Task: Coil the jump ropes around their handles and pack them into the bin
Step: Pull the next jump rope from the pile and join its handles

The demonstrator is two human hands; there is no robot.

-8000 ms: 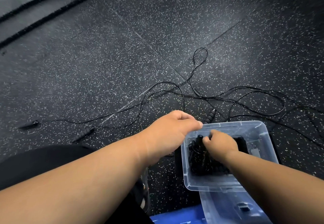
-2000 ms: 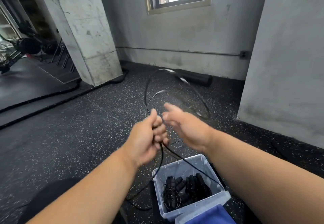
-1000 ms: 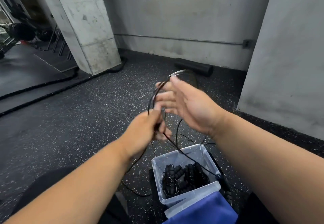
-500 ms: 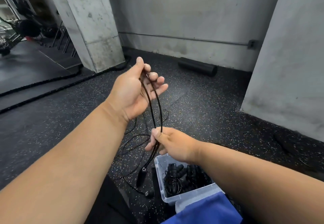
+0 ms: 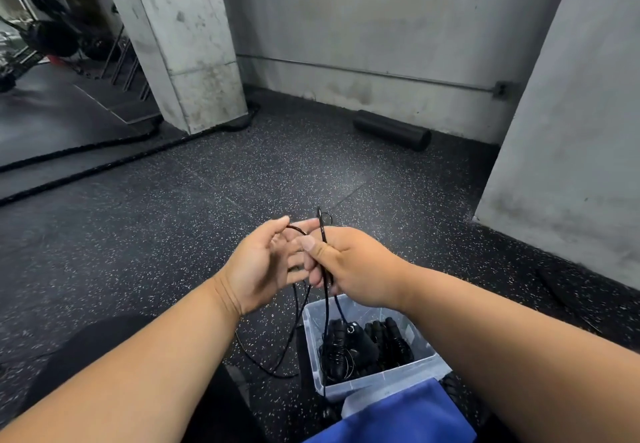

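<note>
A thin black jump rope (image 5: 325, 307) hangs in loops from both hands above the floor. My right hand (image 5: 349, 266) pinches the gathered strands between thumb and fingers. Close beside it on the left, my left hand (image 5: 263, 262) has its fingers extended, with a rope loop running over the fingertips. One black handle (image 5: 360, 340) dangles on the rope over the clear plastic bin (image 5: 431, 364), which holds several coiled black ropes with handles. More of the rope trails on the floor (image 5: 270, 366) left of the bin.
A blue lid or cloth (image 5: 398, 418) lies in front of the bin. A black foam roller (image 5: 391, 130) rests by the far wall. Thick battle ropes (image 5: 104, 162) run round a concrete pillar (image 5: 187, 44) at the left. A grey wall (image 5: 568, 131) stands at the right.
My left hand has dropped from its raised position and come level with the right. My right hand rose to meet it, so the long loop between them has closed up.
</note>
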